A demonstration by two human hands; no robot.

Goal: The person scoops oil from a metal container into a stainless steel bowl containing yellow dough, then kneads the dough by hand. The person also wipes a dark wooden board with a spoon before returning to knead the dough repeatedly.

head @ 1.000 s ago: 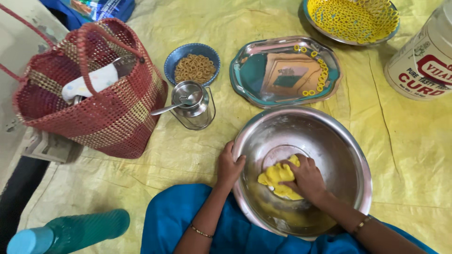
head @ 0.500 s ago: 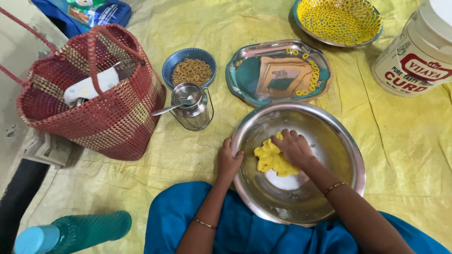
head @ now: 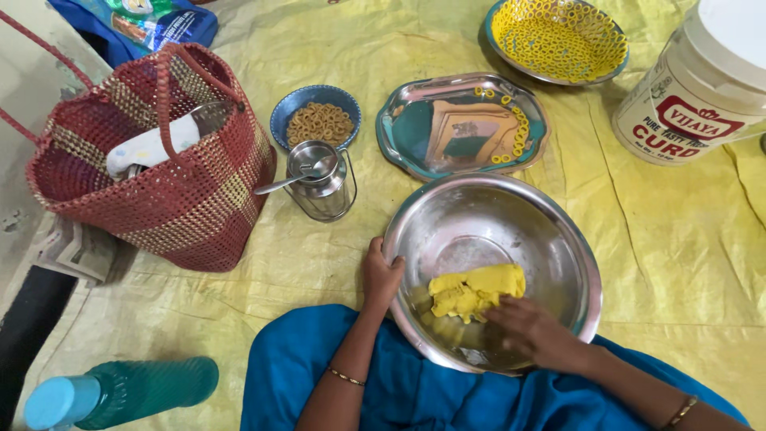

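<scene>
Right hand (head: 533,329), fingers curled together, is now pulling yellow dough (head: 476,290) toward steel bowl's (head: 582,263) near wall; left hand (head: 381,275) is gripping its rim.

One head-worn camera looks steeply down, fairly close, at the steel bowl (head: 492,271) before the person's lap.

right hand (head: 533,331) — slid off the dough (head: 476,290) toward bowl's (head: 447,199) near wall | dough — now uncovered, flatter
</scene>
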